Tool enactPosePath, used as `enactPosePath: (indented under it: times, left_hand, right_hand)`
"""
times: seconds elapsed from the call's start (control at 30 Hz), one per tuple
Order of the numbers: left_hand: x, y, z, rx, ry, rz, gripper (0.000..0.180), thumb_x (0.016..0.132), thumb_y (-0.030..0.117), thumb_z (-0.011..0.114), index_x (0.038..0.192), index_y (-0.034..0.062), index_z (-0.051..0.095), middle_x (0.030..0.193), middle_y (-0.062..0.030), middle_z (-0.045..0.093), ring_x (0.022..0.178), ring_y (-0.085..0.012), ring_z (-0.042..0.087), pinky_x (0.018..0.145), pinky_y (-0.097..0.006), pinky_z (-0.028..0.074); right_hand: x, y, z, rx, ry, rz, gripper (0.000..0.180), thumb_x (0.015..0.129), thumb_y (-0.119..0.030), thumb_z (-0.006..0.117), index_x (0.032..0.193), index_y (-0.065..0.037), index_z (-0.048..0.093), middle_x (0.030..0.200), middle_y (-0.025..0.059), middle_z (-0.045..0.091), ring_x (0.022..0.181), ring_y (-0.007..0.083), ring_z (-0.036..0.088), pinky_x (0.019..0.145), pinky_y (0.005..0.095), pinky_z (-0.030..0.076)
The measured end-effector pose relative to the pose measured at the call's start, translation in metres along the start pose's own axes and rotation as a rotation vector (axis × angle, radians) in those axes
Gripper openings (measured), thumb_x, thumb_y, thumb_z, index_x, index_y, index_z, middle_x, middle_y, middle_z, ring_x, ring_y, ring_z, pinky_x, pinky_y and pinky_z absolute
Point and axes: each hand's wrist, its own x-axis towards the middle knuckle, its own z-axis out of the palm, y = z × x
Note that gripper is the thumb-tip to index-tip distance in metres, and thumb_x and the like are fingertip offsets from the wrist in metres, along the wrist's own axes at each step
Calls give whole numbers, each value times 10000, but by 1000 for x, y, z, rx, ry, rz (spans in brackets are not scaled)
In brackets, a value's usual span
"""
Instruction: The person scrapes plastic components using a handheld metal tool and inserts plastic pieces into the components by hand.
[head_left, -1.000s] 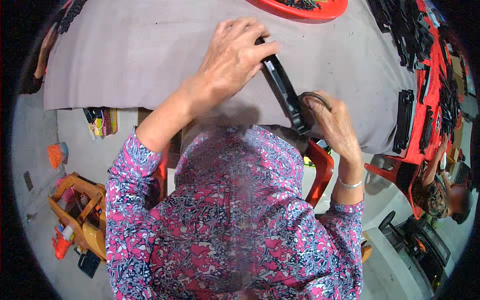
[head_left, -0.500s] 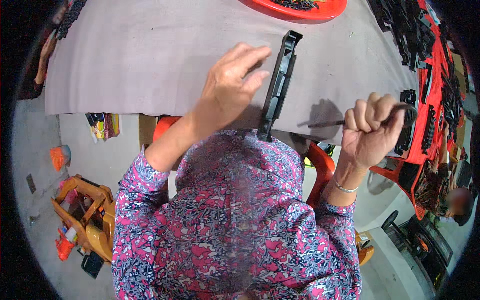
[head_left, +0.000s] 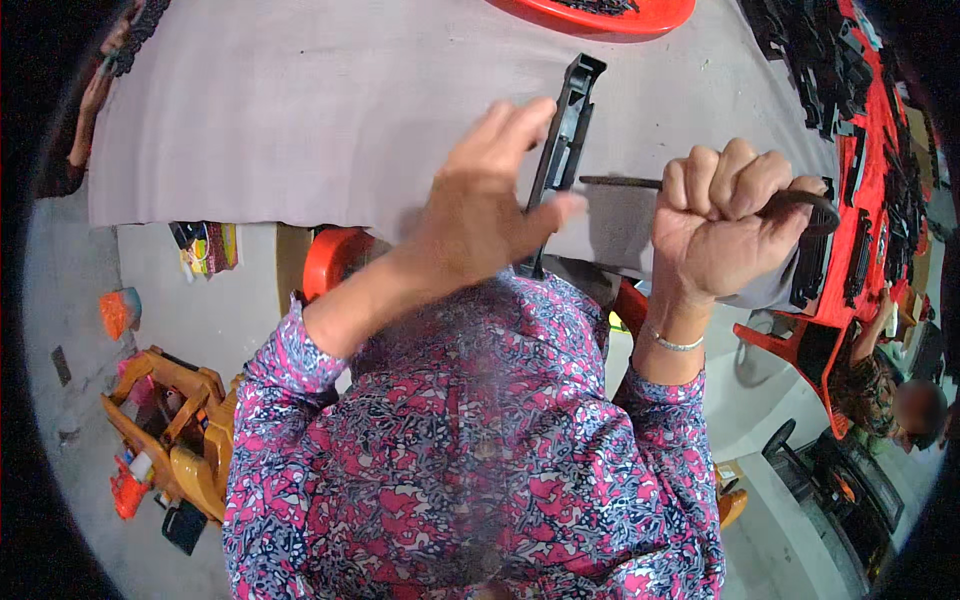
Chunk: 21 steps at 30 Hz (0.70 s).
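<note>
A long, narrow black plastic part [head_left: 568, 140] with a channel-like body stands out from the table edge, its near end close to my front. My left hand [head_left: 485, 195] hovers over its lower half with the fingers apart and thumb stretched out, slightly blurred; whether it touches the part I cannot tell. In a fist, my right hand [head_left: 725, 215] grips a thin dark rod tool [head_left: 620, 182] with a curved loop at its other end. The rod's straight tip points left, toward the black part.
A red tray [head_left: 610, 20] with small black pieces sits at the far side of the grey-covered table [head_left: 300, 120]. Many black plastic parts [head_left: 820, 80] lie along the right on a red surface. Another person [head_left: 880, 390] is at the right, and a person's arm [head_left: 85, 120] shows far left.
My left hand has moved right and down over the black part, its fingers opening. My right hand has risen and shifted left with the rod tool, bringing its tip closer to the part.
</note>
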Motion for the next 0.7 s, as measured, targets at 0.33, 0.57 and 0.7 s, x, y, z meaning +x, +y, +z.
enactPosePath:
  times: [0.33, 0.57, 0.7]
  left_hand:
    - [6, 18, -8, 144, -164, -102, 688, 671, 6, 663, 1324, 20, 445, 1026, -186, 545, 1005, -372, 569, 825, -428, 482]
    - [-10, 10, -3, 359, -62, 179, 589, 689, 17, 696, 1252, 120, 554, 1012, -80, 568, 1028, -268, 574, 824, -405, 442]
    - [-13, 7, 6, 481, -1, 302, 527, 716, 37, 677, 1220, 157, 580, 1042, -5, 577, 1035, -218, 563, 863, -374, 411]
  right_hand:
    - [31, 19, -12, -143, -14, 6, 561, 997, -582, 357, 714, -99, 378, 585, -14, 255, 482, 115, 187, 449, 288, 151]
    - [30, 13, -21, -124, -24, 28, 556, 1002, -569, 353, 719, -92, 392, 585, -13, 264, 478, 114, 188, 448, 285, 155]
    - [28, 14, -22, -87, -34, 32, 562, 1000, -578, 352, 719, -93, 394, 584, -12, 265, 478, 114, 187, 447, 289, 151]
